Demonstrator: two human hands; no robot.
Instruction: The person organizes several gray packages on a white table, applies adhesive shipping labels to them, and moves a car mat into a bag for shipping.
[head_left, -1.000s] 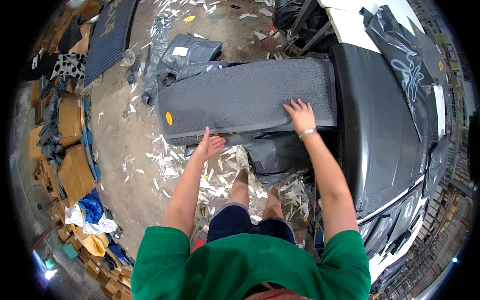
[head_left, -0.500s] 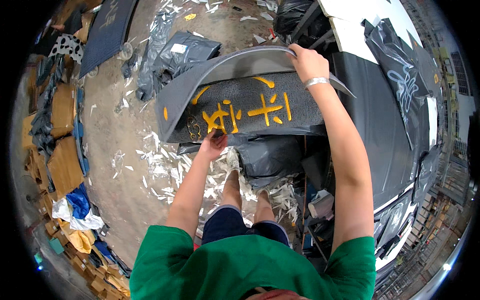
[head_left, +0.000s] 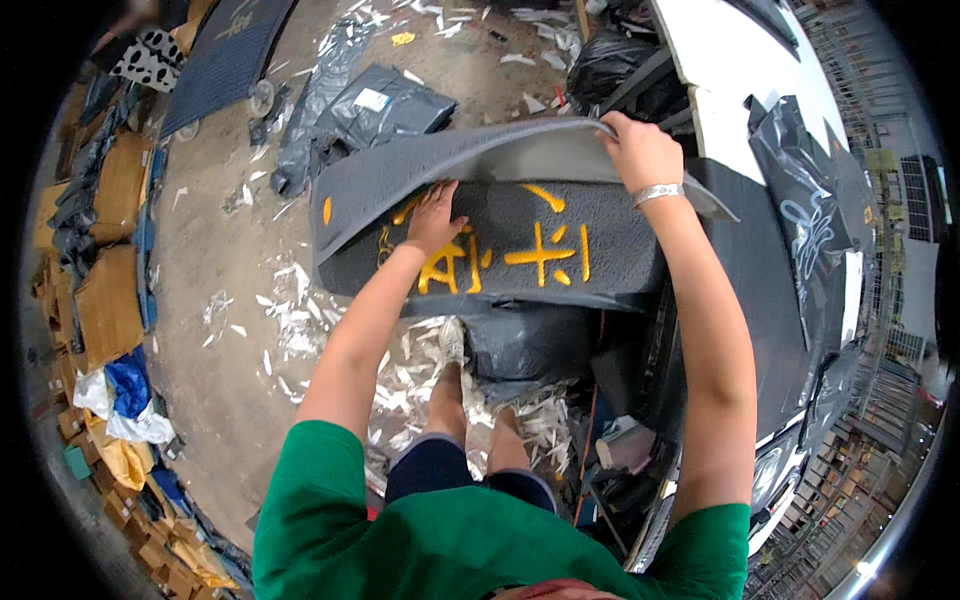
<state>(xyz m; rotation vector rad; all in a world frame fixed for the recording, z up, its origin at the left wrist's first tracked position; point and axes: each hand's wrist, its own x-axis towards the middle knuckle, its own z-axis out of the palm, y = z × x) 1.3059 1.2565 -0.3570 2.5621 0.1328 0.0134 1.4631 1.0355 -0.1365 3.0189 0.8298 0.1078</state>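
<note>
A dark grey textured mat (head_left: 480,215) with yellow lettering hangs curled in front of me, its far part folded over toward me so the smooth grey backing (head_left: 540,155) shows. My right hand (head_left: 645,158), with a silvery band at the wrist, is closed on the far right edge of the mat. Flat against the lettered face, at the left and just under the fold, lies my left hand (head_left: 436,218), thumb apart and fingers stretched out. Below the mat is a black plastic-wrapped bundle (head_left: 525,345).
To my right stands a black-covered stack (head_left: 725,290) with a white board (head_left: 735,90) beyond. White scraps (head_left: 410,370) litter the floor around my feet. A grey plastic package (head_left: 390,105) lies ahead; cardboard (head_left: 110,300) lines the left. A dark patterned mat (head_left: 225,65) is at the far left.
My left hand has left the mat's near edge and moved up onto its lettered face. The folded part has dropped lower over the left side. My right hand keeps its hold.
</note>
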